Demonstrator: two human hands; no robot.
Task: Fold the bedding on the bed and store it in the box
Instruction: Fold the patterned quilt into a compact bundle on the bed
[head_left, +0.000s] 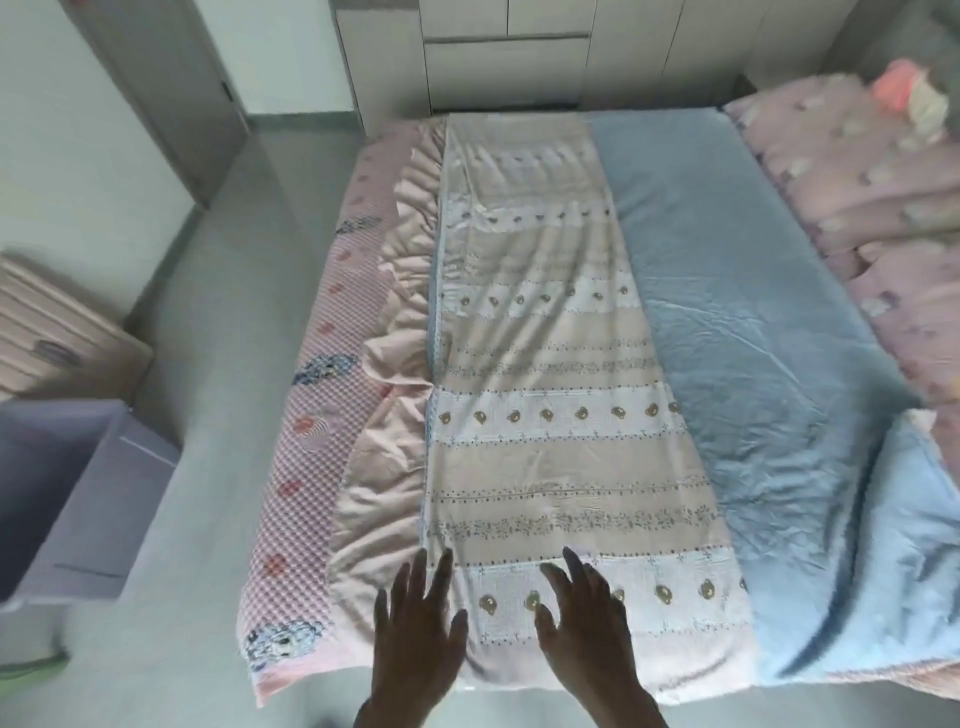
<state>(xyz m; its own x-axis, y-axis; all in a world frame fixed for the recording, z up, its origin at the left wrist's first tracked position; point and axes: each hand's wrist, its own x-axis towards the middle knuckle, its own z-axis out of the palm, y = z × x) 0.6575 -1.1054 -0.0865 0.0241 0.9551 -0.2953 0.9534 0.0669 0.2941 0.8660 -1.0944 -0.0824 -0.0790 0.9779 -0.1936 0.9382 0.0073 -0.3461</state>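
1 quilt (550, 374), beige/white stripes w/ small bear print, lying folded lengthwise down the bed (753, 291), which is wearing a blue sheet. No readable writing or labels anywhere. 2 hands: my left hand (415, 623) & right hand (587, 618) are reaching over the quilt's near end, fingers spread & straight, gripping nothing. 1 purple box (98, 499) is sitting open on the floor, left of the bed. 1 pink blanket (857, 182) is lying at far right.
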